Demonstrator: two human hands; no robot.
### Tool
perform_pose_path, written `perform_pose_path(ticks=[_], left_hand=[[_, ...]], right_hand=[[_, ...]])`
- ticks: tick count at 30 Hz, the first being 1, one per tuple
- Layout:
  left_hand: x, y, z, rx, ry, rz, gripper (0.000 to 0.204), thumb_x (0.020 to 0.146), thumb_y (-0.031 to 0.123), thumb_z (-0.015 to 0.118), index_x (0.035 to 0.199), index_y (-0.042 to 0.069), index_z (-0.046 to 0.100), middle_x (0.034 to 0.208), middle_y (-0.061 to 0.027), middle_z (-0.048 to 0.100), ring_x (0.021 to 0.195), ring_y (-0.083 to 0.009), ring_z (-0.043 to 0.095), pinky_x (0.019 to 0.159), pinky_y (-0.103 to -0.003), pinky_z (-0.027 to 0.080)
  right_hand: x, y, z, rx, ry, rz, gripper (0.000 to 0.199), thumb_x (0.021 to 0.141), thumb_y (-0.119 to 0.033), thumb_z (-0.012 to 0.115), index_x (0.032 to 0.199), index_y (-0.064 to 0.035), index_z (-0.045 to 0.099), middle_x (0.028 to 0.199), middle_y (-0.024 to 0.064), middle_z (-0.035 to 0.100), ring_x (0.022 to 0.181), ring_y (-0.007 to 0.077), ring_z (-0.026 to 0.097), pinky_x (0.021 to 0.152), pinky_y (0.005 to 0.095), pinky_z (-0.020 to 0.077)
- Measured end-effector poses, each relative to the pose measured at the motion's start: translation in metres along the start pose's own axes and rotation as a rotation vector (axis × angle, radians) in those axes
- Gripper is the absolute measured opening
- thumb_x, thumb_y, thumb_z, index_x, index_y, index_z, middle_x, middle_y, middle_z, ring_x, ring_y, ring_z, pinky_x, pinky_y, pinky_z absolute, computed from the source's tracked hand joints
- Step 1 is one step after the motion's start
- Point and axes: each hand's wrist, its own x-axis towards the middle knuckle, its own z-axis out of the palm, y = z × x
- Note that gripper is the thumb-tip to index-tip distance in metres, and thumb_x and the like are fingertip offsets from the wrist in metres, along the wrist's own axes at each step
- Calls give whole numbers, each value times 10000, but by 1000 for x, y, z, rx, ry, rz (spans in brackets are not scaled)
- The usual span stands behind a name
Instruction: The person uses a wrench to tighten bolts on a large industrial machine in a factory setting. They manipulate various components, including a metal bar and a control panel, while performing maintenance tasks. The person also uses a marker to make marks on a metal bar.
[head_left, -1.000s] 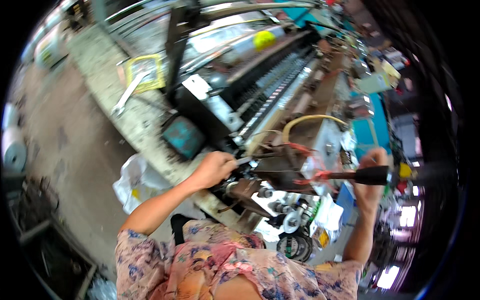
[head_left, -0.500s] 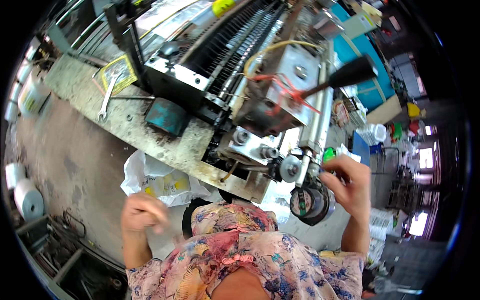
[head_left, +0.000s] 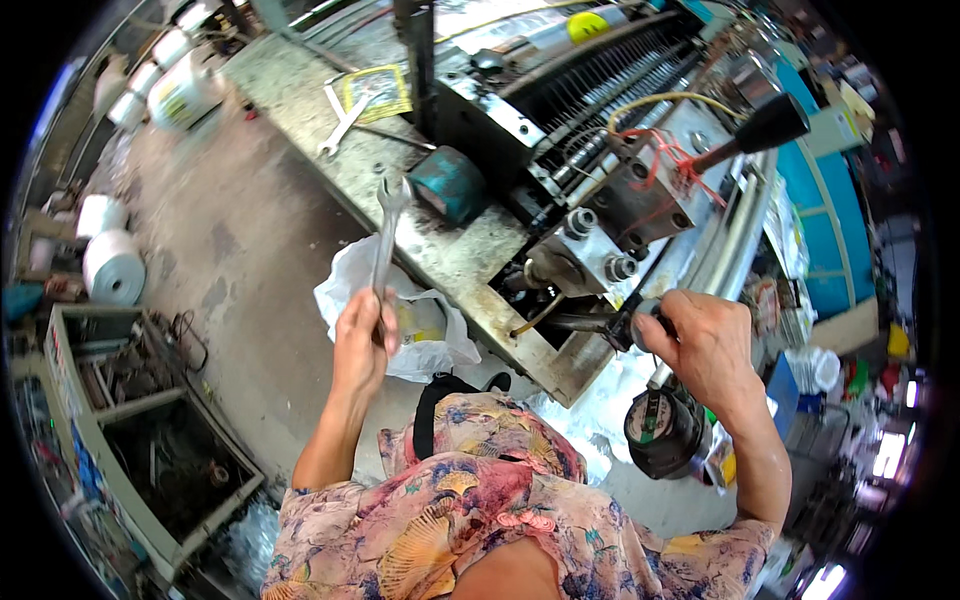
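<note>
My left hand (head_left: 362, 335) is closed around the shank of an open-end wrench (head_left: 388, 235), whose jaw points up toward the machine bench. At the front corner of the machine, my right hand (head_left: 705, 345) has its fingers curled round a small wheel-like knob (head_left: 645, 325) at the end of a dark shaft; the fingers partly hide it. Below that hand hangs a round black device (head_left: 665, 435) with a labelled face. Just beyond the knob sits a metal block with bolts (head_left: 590, 250), and farther up a black-handled lever (head_left: 755, 135) is wrapped with red string.
Another wrench (head_left: 348, 122) lies on the worn bench (head_left: 285, 95) beside a yellow-edged packet (head_left: 385, 92). A teal cylindrical block (head_left: 448, 185) stands near the machine. On the floor are a white plastic bag (head_left: 345, 275), white rolls (head_left: 113, 268) and an open metal cabinet (head_left: 165, 460).
The view has swung, shifting the machine rightward. My left hand, blurred before, now shows the wrench raised. My right hand has gone from the rod end above the round device to the knob.
</note>
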Motion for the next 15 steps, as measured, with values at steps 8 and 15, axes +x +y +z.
perform_pose_path(ticks=[8,15], left_hand=[[137,-15,-6,232,357,217,274,1020,207,446,1036,5,630,713,7,539,486,-54,442,395,-201,321],[204,-11,-26,1293,617,327,373,961,344,470,1033,19,639,997,-269,664,948,-477,621,819,-524,483]], right_hand=[[7,10,-2,-4,11,-195,331,826,-303,673,661,-54,533,585,90,546,564,292,586,511,411,445],[5,19,4,-28,53,-239,379,873,-359,631,656,-61,540,544,103,558,497,308,576,457,414,436]])
